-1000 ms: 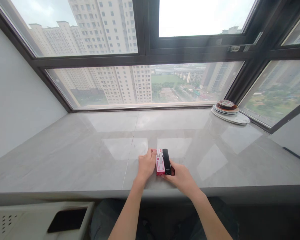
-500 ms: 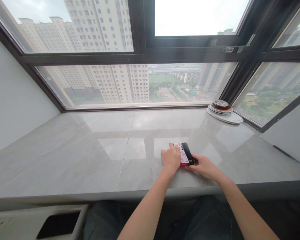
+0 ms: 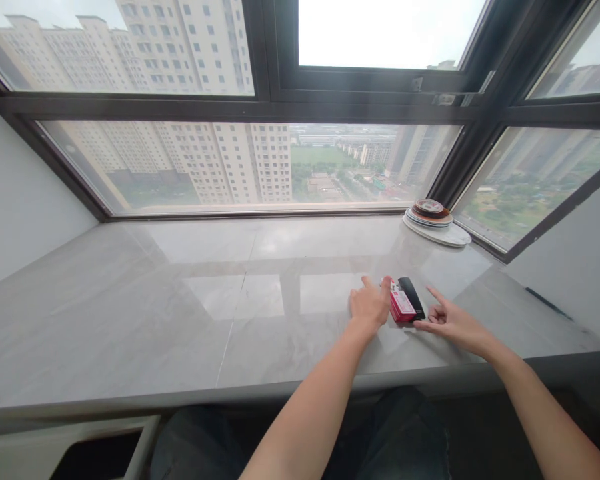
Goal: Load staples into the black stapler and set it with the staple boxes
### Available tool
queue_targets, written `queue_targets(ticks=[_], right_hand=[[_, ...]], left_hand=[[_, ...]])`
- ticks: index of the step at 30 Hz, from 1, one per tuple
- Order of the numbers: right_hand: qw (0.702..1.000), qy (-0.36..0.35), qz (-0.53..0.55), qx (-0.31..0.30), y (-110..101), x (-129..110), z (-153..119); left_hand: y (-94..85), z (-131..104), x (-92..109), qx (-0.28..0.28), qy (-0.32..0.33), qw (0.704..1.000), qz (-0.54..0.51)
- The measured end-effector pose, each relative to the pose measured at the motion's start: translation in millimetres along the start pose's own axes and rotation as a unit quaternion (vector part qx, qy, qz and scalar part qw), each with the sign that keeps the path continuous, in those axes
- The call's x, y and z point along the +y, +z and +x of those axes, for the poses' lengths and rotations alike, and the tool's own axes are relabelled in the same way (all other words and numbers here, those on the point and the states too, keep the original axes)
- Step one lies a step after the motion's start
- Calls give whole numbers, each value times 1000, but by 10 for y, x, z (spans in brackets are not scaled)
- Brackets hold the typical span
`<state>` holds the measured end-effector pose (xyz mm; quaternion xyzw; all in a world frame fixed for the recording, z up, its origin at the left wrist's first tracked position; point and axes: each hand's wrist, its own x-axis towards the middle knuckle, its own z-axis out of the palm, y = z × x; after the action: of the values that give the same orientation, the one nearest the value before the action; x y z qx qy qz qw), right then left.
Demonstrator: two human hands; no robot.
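Note:
A red and white box (image 3: 403,304) lies on the grey marble-look sill. Close against its right side is a slim black object (image 3: 412,299) with a rounded end; its kind is not clear. My left hand (image 3: 370,305) is at the box's left edge, thumb against the box and fingers spread apart. On the other side, my right hand (image 3: 455,323) has its index finger and thumb stretched apart and its other fingers curled. The right thumb tip is by the near end of the black object, and I cannot tell whether they touch.
A stack of plates (image 3: 436,221) stands in the far right corner of the sill (image 3: 145,320), against the dark window frame (image 3: 270,112). A thin dark strip (image 3: 547,303) lies along the right wall. Below the front edge at left is a pale unit (image 3: 25,443) with a dark opening.
The box and the black object have shifted right along the sill, with both hands following. My right hand's fingers have opened away from the black object. The view has turned slightly.

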<state>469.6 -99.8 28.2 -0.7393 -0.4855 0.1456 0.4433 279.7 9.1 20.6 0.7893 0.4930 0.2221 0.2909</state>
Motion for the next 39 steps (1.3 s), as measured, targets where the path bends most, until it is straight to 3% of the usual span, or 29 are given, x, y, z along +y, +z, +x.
queue_targets(ticks=[2, 3, 5, 10, 13, 15, 18, 23, 39], right_hand=[[999, 5, 19, -25, -36, -27, -132], [1000, 1, 28, -8, 0, -89, -224], [999, -22, 33, 17, 212, -305, -438], [972, -153, -52, -172, 1282, -968, -814], [945, -196, -180, -189, 1825, -1137, -880], [933, -182, -256, -174, 2025, -1152, -912], [920, -176, -306, -168, 2119, -1127, -967], [911, -179, -334, -161, 2088, -1140, -1049], [914, -182, -326, -158, 2094, -1155, -1077]], left_hand=[[-189, -172, -237, 1, 11, 1000, 0], [-297, -278, -372, 2, 17, 1000, 1], [-530, -511, -656, 2, 23, 1000, 9], [-1100, -1092, -1310, 46, 1, 998, 48], [-1325, -1380, -1567, 99, -6, 987, 127], [-1382, -1498, -1652, 121, -3, 975, 186], [-1340, -1514, -1671, 122, 20, 965, 232], [-1217, -1362, -1653, 93, 30, 967, 236], [-1225, -1400, -1718, 100, 28, 968, 230]])
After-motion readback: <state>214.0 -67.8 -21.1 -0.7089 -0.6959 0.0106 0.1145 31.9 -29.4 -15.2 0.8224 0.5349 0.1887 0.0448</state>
